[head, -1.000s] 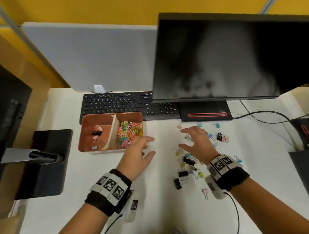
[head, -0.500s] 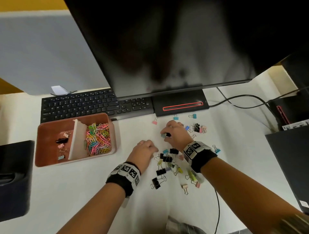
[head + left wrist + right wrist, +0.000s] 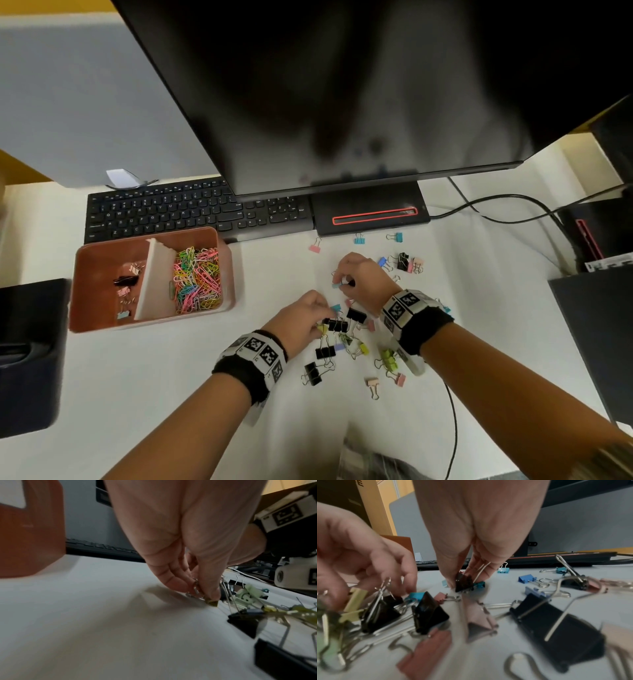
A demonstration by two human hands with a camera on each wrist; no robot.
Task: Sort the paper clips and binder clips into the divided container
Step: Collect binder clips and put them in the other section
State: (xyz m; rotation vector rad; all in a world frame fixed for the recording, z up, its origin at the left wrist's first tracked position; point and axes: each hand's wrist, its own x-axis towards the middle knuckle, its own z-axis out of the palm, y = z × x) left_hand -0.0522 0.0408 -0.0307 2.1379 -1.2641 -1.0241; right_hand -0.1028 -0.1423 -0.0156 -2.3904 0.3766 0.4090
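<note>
Terracotta rectangular divided container [image 3: 224, 274], white partition: on the white counter [image 3: 137, 394] in front of the black keyboard [image 3: 191, 212]. Right compartment holds a heap of multicoloured wire paper clips [image 3: 197, 279]; left compartment holds a few binder clips, black, pink and one pale blue [image 3: 124, 286].

Loose binder clips, metal, black, yellow, pink, blue and teal [image 3: 346, 342]: scattered on the counter right of the container, most of them not yet moved. No loose paper clips are visible outside it, so that half looks done; the binder clips are judged barely begun.

Left hand [image 3: 301, 322]: fingers bunched, pinching the wire handle of a small yellow binder clip [image 3: 212, 602] at counter level.

Right hand [image 3: 471, 534]: fingertips closed around a small black binder clip [image 3: 463, 583], touching a teal one [image 3: 480, 585]; whether both are gripped cannot be told.

Hard to make out: clips under the palms, and the exact count in the left compartment. The wrist views are blurred at the edges.
</note>
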